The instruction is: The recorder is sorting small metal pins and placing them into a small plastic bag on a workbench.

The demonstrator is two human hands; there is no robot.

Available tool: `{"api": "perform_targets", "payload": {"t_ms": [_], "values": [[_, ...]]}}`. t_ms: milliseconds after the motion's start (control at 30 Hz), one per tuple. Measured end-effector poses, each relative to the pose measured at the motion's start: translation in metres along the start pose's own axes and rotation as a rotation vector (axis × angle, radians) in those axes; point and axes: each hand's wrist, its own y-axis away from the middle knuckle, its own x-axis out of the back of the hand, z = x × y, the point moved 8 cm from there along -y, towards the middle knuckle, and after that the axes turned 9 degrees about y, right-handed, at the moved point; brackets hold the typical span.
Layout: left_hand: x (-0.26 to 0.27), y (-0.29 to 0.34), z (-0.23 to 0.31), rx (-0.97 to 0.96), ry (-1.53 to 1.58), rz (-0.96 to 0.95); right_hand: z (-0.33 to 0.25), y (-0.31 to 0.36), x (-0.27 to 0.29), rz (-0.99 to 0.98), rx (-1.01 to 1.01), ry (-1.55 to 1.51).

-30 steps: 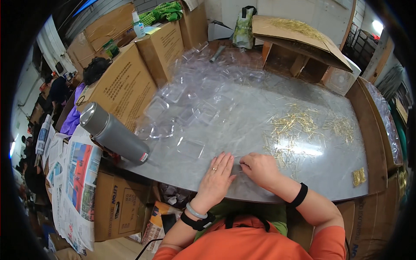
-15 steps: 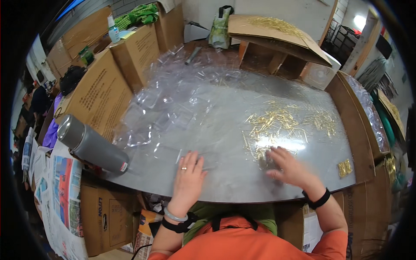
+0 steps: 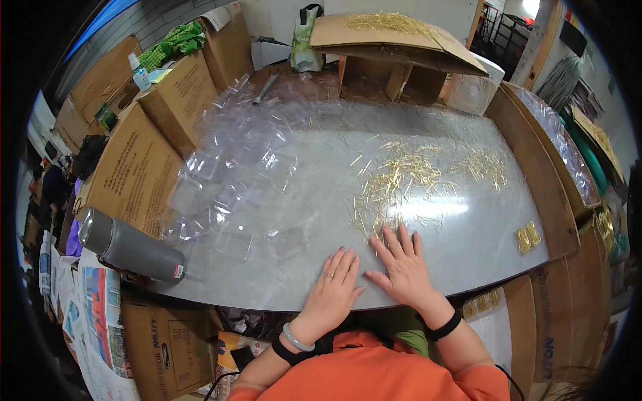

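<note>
My left hand (image 3: 331,286) lies palm down near the front edge of the grey table (image 3: 301,220), fingers stretched out and nothing visible under them. Just right of it my right hand (image 3: 404,271) rests flat with its fingers spread. Its fingertips touch the near edge of a loose heap of thin gold pins (image 3: 403,175). A thinner scatter of similar gold pins (image 3: 483,167) lies farther right. Clear plastic boxes or trays (image 3: 231,164) cover the left part of the table, too glassy to tell apart. A small clear pack of gold pins (image 3: 527,238) sits at the right edge.
A grey flask (image 3: 134,246) leans at the left front corner. Cardboard boxes (image 3: 144,164) wall the left side, and a cardboard strip (image 3: 535,177) edges the right. At the back, a cardboard flap (image 3: 394,40) bears more gold pieces, beside a white fan-like box (image 3: 471,90).
My right hand has moved left, near my left hand, and spread flat. My left hand has shifted right relative to the table. The view has turned slightly right.
</note>
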Motion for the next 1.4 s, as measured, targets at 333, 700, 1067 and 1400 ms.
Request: {"api": "perform_targets", "payload": {"t_ms": [333,700,1067,1400], "values": [[-0.004,-0.004,0.005,-0.004,-0.038,-0.02,0.04,-0.025,0.014,-0.029,0.088,-0.21],[-0.014,-0.014,0.009,0.018,-0.023,-0.026,0.088,-0.12,-0.014,-0.162,-0.012,0.004],[-0.012,-0.012,0.012,0.015,-0.042,0.001,0.064,-0.045,-0.034,-0.24,0.067,0.003],[-0.014,-0.013,0.01,-0.002,-0.046,-0.006,0.04,-0.005,-0.011,-0.2,0.216,-0.013]]}}
